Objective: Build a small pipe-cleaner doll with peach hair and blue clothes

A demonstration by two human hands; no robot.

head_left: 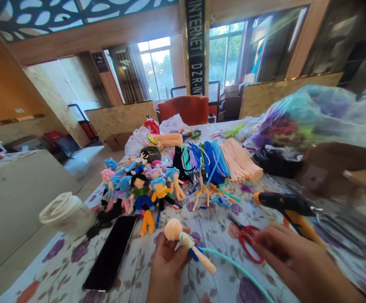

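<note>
My left hand had its fingers pinched round one half-made doll low over the counter, right hand loose and empty by one pair of red scissors, so the trailing teal stem could've snagged there, one phone left, roughly ten finished dolls behind.

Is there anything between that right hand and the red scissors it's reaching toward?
Nothing visible. The right hand sits right beside the red scissors on the floral tablecloth, fingers at the handles. The left hand holds the half-made doll.
</note>
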